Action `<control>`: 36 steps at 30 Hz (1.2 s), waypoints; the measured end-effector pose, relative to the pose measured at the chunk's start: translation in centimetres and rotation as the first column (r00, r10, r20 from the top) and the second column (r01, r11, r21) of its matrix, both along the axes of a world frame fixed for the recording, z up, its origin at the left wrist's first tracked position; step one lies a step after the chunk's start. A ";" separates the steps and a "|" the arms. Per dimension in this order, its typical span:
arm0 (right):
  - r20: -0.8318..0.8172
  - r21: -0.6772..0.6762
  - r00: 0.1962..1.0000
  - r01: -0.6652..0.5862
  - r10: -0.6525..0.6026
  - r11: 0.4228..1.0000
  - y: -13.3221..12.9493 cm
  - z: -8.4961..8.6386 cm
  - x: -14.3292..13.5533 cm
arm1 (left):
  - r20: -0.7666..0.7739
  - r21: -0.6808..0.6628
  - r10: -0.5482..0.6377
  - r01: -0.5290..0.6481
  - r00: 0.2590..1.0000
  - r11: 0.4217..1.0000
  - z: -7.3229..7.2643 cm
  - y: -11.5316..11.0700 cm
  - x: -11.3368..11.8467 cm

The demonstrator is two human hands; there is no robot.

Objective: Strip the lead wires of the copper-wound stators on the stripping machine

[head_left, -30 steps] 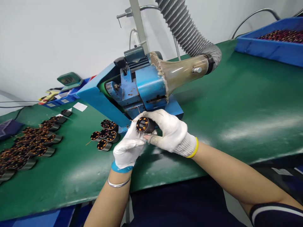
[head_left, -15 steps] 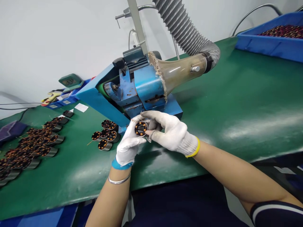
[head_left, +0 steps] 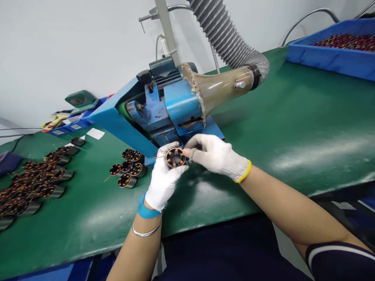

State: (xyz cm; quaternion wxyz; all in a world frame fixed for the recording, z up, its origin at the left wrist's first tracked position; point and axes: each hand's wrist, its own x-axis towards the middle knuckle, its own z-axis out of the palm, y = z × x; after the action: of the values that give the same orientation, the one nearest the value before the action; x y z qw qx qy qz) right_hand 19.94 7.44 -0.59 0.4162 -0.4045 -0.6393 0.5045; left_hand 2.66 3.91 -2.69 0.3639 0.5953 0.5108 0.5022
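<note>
My left hand (head_left: pixel 164 177), in a white glove with a blue cuff, is closed around a motor stator (head_left: pixel 175 157). The stator is a round metal ring with black and orange-copper windings, its open face turned up toward me. Thin wire ends stick out on its left side. At its right rim is my right hand (head_left: pixel 213 156), in a white glove with a yellow cuff, its bare thumb tip against the edge and the fingers pinched. What lies in that pinch is hidden. Both hands are just in front of a blue belt machine (head_left: pixel 181 105).
A small group of stators (head_left: pixel 127 179) stands left of my hands, with a larger cluster (head_left: pixel 38 183) farther left. A grey hose (head_left: pixel 228 35) leads from the machine. On the green table (head_left: pixel 278 128), a blue bin (head_left: pixel 331 64) holds many small dark-red pieces at back right.
My right hand has shifted from around the stator to its right rim. The stator's face is more exposed and its centre now looks open. The view has moved slightly.
</note>
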 end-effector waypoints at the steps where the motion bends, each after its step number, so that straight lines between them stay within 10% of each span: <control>1: -0.015 0.004 1.000 -0.027 0.027 1.000 0.0 -0.1 -0.1 | -0.041 0.019 -0.003 0.004 0.999 1.000 0.0 -0.1 0.0; 7: -0.374 -0.156 0.890 0.216 -0.260 0.964 1.3 -0.2 0.8 | -0.089 0.047 0.041 -0.037 0.995 0.998 -0.8 -0.1 0.7; 14: 0.082 0.165 0.986 0.128 -0.143 0.978 -0.9 -0.5 -1.2 | -0.165 0.336 0.220 -0.155 0.961 0.929 -1.3 0.3 2.0; 23: -0.318 -0.074 0.944 0.065 -0.086 0.995 1.0 -1.5 -2.0 | -0.184 0.371 0.344 -0.259 0.921 0.892 -1.0 2.6 3.8; 36: -0.445 -0.102 0.868 0.197 -0.222 0.975 1.3 -1.2 -2.0 | -0.185 0.412 0.402 -0.301 0.897 0.860 0.2 3.7 5.2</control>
State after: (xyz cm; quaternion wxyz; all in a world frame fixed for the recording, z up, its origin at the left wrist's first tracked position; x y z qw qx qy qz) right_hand 17.93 8.79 -1.79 0.5950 -0.3534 -0.4634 0.5535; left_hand 7.86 7.60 -2.51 0.0739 0.6108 0.5507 0.5641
